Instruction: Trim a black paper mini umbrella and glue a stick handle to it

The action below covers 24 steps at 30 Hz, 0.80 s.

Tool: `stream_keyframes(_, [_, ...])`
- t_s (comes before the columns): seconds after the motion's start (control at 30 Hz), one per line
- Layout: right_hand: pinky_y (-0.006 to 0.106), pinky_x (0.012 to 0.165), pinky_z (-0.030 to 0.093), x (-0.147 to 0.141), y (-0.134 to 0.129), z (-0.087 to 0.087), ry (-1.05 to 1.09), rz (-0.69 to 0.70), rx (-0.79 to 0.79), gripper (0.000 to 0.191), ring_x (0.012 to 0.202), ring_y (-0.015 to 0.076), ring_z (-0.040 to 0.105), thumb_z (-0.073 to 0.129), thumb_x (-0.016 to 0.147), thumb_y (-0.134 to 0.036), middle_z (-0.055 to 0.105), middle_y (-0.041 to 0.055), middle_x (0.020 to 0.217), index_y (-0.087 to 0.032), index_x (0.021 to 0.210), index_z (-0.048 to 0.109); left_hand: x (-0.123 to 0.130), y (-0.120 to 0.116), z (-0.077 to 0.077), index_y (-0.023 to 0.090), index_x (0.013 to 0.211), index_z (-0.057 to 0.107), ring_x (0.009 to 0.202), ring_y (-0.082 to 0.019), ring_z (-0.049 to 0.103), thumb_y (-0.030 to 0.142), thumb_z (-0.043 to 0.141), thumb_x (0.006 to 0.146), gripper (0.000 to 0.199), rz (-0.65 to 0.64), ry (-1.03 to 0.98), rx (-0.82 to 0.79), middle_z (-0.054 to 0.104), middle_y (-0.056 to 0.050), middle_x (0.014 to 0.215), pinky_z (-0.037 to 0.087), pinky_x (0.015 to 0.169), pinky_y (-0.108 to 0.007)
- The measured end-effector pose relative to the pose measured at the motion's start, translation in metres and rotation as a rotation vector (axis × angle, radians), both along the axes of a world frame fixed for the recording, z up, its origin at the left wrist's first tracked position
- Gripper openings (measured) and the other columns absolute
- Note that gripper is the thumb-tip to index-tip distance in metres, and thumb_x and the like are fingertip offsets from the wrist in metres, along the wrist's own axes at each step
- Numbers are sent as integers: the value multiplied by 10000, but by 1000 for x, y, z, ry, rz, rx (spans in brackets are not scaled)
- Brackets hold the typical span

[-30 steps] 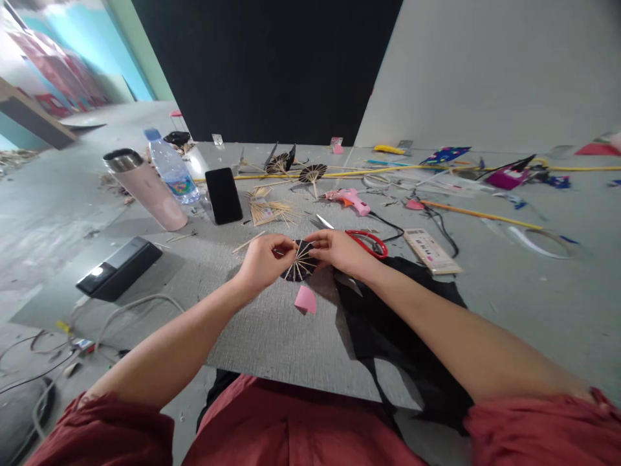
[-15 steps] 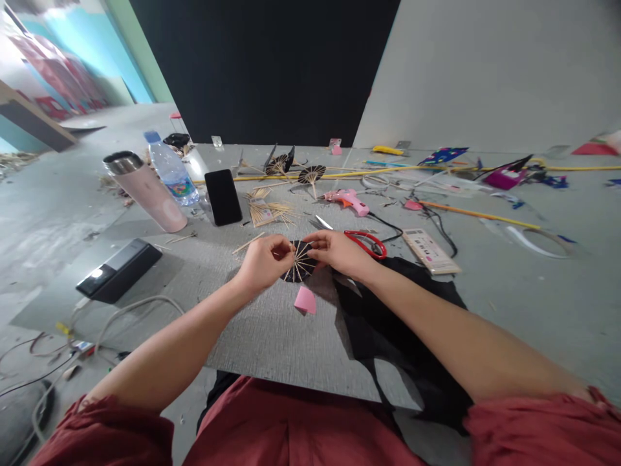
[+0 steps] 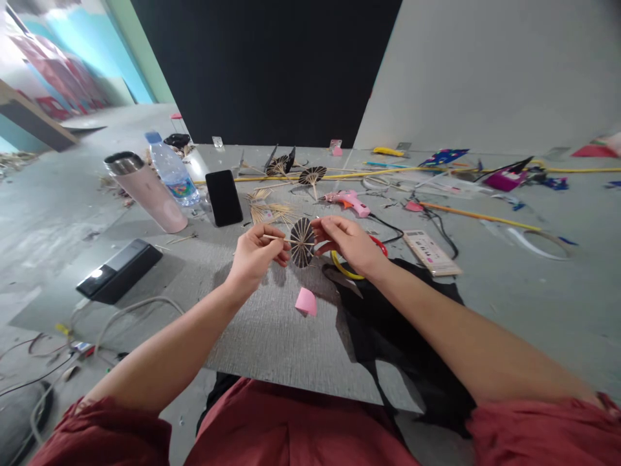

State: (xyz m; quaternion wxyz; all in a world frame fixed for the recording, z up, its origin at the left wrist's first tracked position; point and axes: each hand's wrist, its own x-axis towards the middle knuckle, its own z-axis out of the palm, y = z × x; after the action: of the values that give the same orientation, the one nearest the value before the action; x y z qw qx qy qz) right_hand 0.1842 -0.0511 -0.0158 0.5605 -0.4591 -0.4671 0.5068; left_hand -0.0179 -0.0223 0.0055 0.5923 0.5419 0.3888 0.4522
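A small black disc with thin wooden ribs (image 3: 303, 242) is held upright between my two hands, above the grey table. My left hand (image 3: 259, 251) pinches a thin wooden stick (image 3: 275, 239) that points at the middle of the disc. The fingertips of my right hand (image 3: 345, 241) grip the disc's right edge. Below the disc lies a pink paper piece (image 3: 306, 302). Scissors with red and yellow handles (image 3: 347, 266) lie partly hidden under my right hand. Black fabric (image 3: 402, 330) spreads beneath my right forearm.
Behind my hands are loose sticks (image 3: 272, 212), a black phone (image 3: 224, 198), a pink glue gun (image 3: 350, 201) and a finished-looking small umbrella (image 3: 312, 175). A pink tumbler (image 3: 150, 197), a water bottle (image 3: 171, 169) and a power bank (image 3: 119, 269) stand or lie at left.
The ribbed disc has been raised off the table and tilted upright. My left hand has moved slightly left, and the stick in it now shows. More of the scissors' yellow handle is visible.
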Motion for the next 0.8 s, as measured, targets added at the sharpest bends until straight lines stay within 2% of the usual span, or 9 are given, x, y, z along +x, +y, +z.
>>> stream_keyframes(0.2, [308,685,550,2,-2,9,-159,26,124,360,757,155,638,785,774,-529,709,36,886,-215,928,701,-2,6,0,154,756,608,573,-126,680,148,748,655,173,-105,-208,-231,746,-54,723,537,523,-206])
stream_keyframes(0.33, [309,687,520,3,-3,13,-266,20,154,275,703,136,598,793,756,-419,706,25,860,-204,898,697,-3,8,-2,145,734,627,593,-131,693,110,738,643,148,-150,-240,-304,755,-67,733,539,526,-197])
stream_keyframes(0.43, [321,711,520,3,-4,14,-318,2,186,239,735,151,615,773,766,-405,709,31,853,-203,864,690,-2,9,-4,141,725,633,607,-139,700,93,728,643,135,-173,-217,-329,757,-70,744,544,530,-204])
stream_keyframes(0.53, [338,734,529,3,-6,16,-375,-9,194,224,764,171,640,754,788,-407,716,39,854,-205,858,687,-2,9,-6,142,723,633,627,-149,706,110,754,665,138,-206,-137,-308,748,-62,735,547,550,-222])
stream_keyframes(0.63, [357,763,534,4,-8,18,-452,-14,207,193,783,186,657,737,806,-385,729,48,867,-206,864,691,-1,8,-9,139,797,684,640,-148,698,154,782,710,132,-248,-14,-222,741,-52,726,541,583,-243])
stream_keyframes(0.8, [366,779,538,7,-9,23,-565,-19,244,125,804,197,678,690,836,-316,751,52,895,-206,892,711,3,5,-16,148,827,736,710,-163,698,138,764,716,115,-266,76,-109,757,-49,757,538,697,-297])
